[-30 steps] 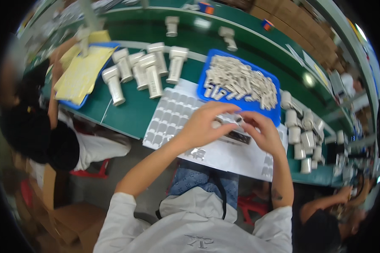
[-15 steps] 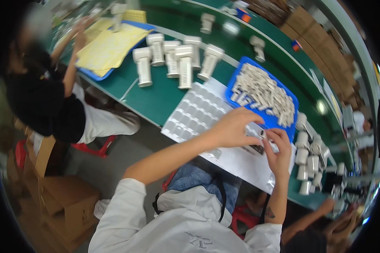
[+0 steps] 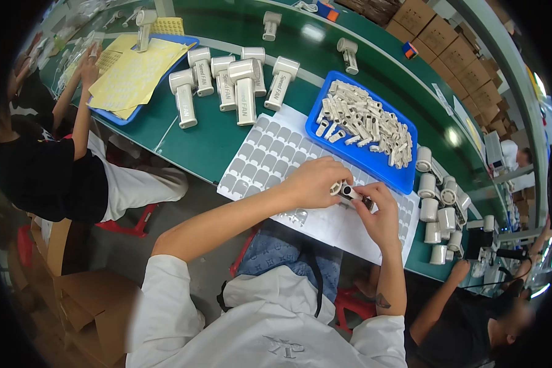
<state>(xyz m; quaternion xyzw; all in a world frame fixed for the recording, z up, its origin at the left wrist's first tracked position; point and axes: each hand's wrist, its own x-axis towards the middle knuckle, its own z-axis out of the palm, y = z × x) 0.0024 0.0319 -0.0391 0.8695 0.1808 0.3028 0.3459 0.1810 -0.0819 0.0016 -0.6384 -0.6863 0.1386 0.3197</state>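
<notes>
My left hand curls around a white handheld fan, much of it hidden by my fingers; a pale ring shows beside the fingertips. Close to it, a small white piece with a dark oval opening sits between my two hands. My right hand is closed with thumb and forefinger at that piece's other side, where a dark part shows. Beneath both hands lies a sheet of grey labels. Beyond them, a blue tray holds a heap of small white pieces.
Several white handheld fans stand at the back left, and more lie piled at the right. A blue tray with yellow sheets lies by a co-worker at left. Cartons are stacked beyond the green bench.
The view has shifted, so the bench items appear further left and higher. My hands stay together over the label sheet, and the small piece's dark opening now shows more plainly.
</notes>
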